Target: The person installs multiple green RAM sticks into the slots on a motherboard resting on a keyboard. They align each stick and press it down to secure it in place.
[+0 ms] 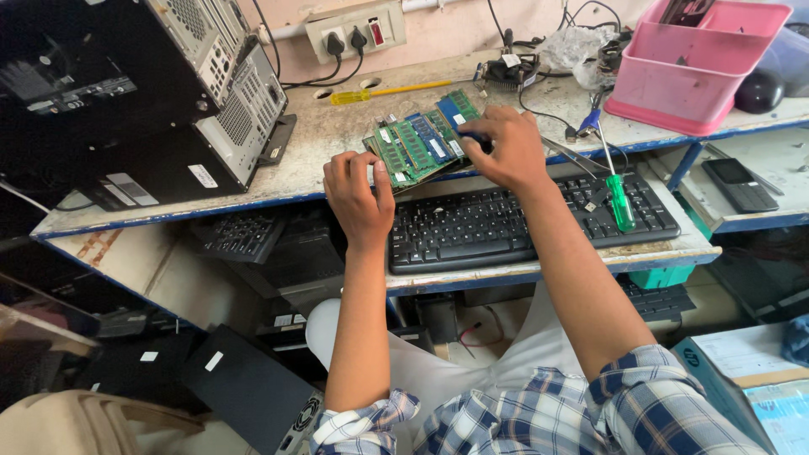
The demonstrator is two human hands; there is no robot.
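Observation:
Several green and blue memory modules (417, 145) lie fanned out on the worn shelf (337, 126) above a black keyboard (506, 223). My left hand (358, 195) rests on the near left end of the fan, fingers curled over a green module. My right hand (504, 150) is closed around the right end of the pile, pinching a dark blue module at its far corner. Both forearms reach out from checked sleeves.
Black computer cases (126, 93) stand at the left. A yellow screwdriver (388, 90) lies behind the modules, a green-handled screwdriver (619, 200) on the keyboard's right. A pink bin (687, 72) and a mobile phone (740, 184) sit at the right. A wall socket (354, 29) is behind.

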